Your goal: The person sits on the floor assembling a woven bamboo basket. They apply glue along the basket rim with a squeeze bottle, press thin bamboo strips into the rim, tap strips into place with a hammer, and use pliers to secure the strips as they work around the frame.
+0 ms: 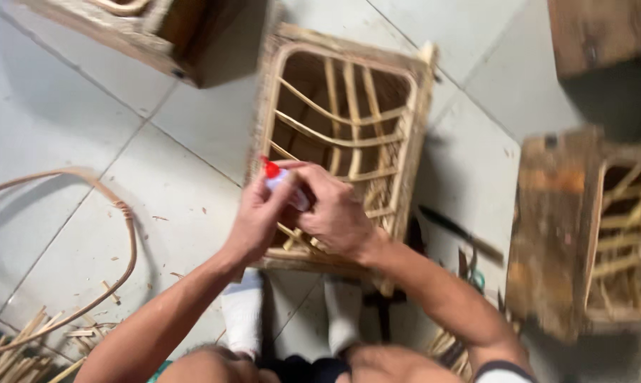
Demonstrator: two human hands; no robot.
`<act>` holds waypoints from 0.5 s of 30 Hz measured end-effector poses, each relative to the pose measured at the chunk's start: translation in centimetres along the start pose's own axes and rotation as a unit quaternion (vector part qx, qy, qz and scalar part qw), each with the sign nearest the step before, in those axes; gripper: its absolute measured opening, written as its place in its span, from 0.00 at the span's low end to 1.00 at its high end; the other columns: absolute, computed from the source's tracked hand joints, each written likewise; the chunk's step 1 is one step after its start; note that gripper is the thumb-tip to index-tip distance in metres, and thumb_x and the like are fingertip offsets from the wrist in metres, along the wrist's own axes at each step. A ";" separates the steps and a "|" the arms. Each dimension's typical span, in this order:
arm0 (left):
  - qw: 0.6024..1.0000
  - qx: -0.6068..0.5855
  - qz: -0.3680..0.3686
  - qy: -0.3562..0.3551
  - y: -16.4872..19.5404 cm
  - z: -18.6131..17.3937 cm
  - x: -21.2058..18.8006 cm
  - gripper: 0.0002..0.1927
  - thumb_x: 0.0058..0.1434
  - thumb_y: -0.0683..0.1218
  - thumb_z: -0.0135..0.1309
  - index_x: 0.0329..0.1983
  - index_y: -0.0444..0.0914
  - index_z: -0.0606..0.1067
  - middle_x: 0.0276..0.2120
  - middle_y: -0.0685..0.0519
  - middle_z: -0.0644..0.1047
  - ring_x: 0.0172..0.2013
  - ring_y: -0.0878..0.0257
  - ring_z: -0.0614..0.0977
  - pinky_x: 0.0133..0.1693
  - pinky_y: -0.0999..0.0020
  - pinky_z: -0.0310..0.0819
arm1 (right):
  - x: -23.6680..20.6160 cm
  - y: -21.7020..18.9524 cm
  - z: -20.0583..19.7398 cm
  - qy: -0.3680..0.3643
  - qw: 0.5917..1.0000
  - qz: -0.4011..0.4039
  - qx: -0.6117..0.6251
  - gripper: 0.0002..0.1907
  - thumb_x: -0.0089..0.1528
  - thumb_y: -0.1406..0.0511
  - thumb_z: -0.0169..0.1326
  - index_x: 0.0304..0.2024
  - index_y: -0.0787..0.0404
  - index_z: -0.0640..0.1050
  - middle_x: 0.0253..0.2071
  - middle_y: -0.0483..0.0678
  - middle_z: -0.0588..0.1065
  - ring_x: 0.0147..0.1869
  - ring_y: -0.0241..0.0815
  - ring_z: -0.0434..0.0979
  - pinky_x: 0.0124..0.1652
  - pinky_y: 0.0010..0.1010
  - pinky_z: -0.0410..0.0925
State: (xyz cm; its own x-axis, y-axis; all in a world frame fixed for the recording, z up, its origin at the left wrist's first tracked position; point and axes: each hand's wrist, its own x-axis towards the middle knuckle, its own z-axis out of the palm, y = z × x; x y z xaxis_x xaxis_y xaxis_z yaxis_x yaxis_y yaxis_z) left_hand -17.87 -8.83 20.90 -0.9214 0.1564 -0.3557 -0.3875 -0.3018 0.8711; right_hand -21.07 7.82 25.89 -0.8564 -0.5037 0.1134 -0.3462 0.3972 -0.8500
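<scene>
**Glue tube over a cane frame**

Left hand point(258, 220) and right hand point(334, 213) both closed around small white tube with red cap point(281, 181), fingers pressed together. Tube held just above wooden box with cane lattice point(341, 120), on tiled floor point(65, 106). Loose cane strips point(22, 351) nearby.

Both forearms were extended forward and converged. The left hand point(258, 220) was raised, its fingers point(274, 193) curled closed. The right hand point(334, 213) was positioned against it, fingers bent, knuckles turned upward.
</scene>
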 end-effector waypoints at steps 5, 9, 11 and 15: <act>0.968 0.201 0.148 -0.002 -3.2 0.4 -5.7 0.21 0.82 0.54 0.35 0.66 0.37 0.69 0.49 0.51 0.81 0.44 0.62 0.82 0.52 0.68 0.78 | -14.9 3.7 -5.9 0.134 0.986 0.005 0.099 0.16 0.66 0.69 0.58 0.55 0.66 0.72 0.58 0.58 0.73 0.58 0.48 0.78 0.58 0.36 0.75; 0.974 0.014 0.209 0.090 -6.0 -4.6 -5.9 0.11 0.86 0.52 0.50 0.57 0.40 0.66 0.45 0.49 0.78 0.45 0.59 0.83 0.42 0.64 0.84 | -28.0 9.7 -12.4 0.285 0.915 0.261 -0.118 0.10 0.71 0.68 0.57 0.52 0.67 0.79 0.37 0.52 0.80 0.39 0.40 0.80 0.40 0.30 0.75; 0.966 0.051 0.213 0.135 -7.9 -6.4 -5.3 0.11 0.85 0.50 0.51 0.57 0.40 0.66 0.43 0.50 0.77 0.43 0.59 0.83 0.39 0.67 0.81 | -34.1 11.9 -11.4 0.243 0.870 0.409 -0.130 0.11 0.71 0.63 0.54 0.50 0.64 0.79 0.29 0.51 0.79 0.29 0.40 0.77 0.31 0.31 0.72; 0.957 0.080 0.219 0.174 -9.8 -7.3 -1.7 0.09 0.80 0.42 0.53 0.54 0.35 0.65 0.42 0.48 0.74 0.42 0.61 0.79 0.42 0.69 0.75 | -41.7 14.4 -4.2 0.172 0.861 0.459 -0.132 0.09 0.67 0.62 0.53 0.39 0.60 0.80 0.30 0.50 0.81 0.33 0.43 0.81 0.33 0.29 0.72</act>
State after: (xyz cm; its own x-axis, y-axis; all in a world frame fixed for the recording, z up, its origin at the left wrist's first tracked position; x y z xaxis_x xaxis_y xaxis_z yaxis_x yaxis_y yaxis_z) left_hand -12.75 -13.02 10.45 -0.9590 -0.2831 -0.0112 0.0223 -0.1147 0.9931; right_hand 8.08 37.79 11.12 -0.8627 0.3556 -0.3597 0.5018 0.6903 -0.5213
